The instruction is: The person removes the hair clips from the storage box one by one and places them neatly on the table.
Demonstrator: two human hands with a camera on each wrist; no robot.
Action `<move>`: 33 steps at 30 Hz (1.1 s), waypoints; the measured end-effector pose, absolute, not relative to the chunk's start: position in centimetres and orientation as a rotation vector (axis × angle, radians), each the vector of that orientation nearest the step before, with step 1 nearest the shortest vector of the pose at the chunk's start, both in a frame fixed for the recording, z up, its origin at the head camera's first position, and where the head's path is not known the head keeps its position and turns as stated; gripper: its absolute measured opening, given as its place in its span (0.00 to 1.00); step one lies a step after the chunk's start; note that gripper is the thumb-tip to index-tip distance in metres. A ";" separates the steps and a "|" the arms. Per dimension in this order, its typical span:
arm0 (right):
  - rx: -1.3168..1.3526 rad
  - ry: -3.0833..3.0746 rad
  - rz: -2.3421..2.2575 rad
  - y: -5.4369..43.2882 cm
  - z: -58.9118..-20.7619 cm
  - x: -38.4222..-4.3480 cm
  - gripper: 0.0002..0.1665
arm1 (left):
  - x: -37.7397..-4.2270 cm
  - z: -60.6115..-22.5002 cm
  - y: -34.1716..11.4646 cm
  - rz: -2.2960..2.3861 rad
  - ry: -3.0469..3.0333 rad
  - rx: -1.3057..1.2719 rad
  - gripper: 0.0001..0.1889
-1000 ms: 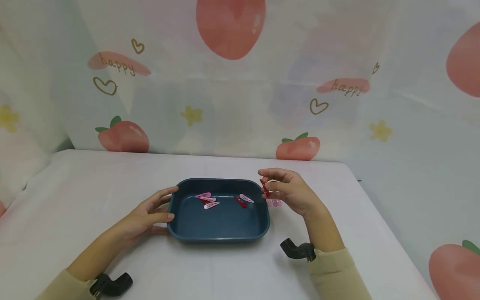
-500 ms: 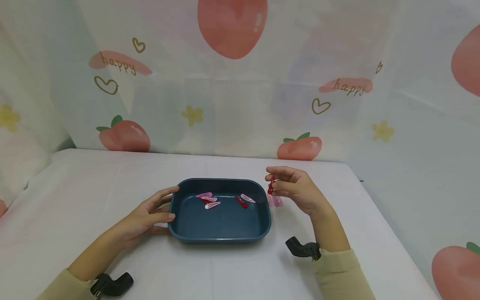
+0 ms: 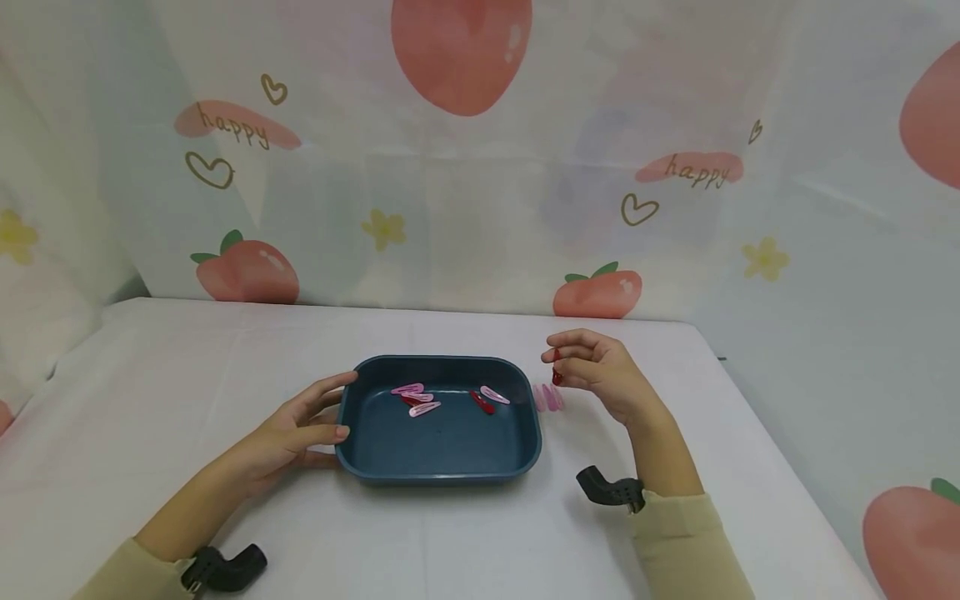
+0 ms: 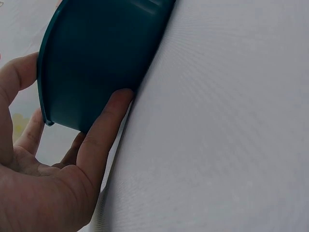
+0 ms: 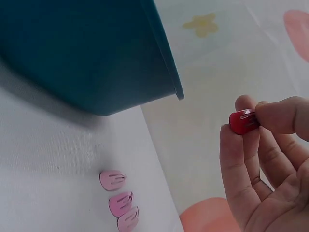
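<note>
A dark teal rectangular basin [image 3: 438, 481] stands on the table. My left hand [image 3: 288, 437] rests against its left end, fingers spread and fingertips touching the rim and outer wall. Right of the basin, my right hand [image 3: 596, 371] is raised and pinches a red snap hair clip [image 5: 244, 122] between thumb and fingers. Inside the basin, pink hair clips [image 3: 425, 409] lie overlapping a red one at the left. Farther right within it are another red hair clip [image 3: 482, 403] and a pale pink hair clip [image 3: 494, 395].
Beside the basin's right end, pink hair clips [image 5: 120, 203] lie in a row on the white tablecloth [image 3: 225, 375]. Behind the table hangs a peach-printed cloth [image 3: 465, 208]. Each wrist carries a black camera mount [image 3: 611, 489].
My right hand has moved away to the right from the basin's right rim, carrying the red hair clip. The left hand and basin have stayed in place.
</note>
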State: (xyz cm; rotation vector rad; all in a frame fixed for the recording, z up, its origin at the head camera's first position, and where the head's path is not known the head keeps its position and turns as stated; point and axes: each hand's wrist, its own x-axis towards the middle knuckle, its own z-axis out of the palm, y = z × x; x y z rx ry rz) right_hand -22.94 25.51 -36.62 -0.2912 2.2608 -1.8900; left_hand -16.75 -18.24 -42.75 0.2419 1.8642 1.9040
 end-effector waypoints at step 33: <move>-0.139 2.440 -1.762 27.5 -38.3 -23.6 0.26 | -16.8 -42.7 -18.3 1.911 1.838 0.278 0.39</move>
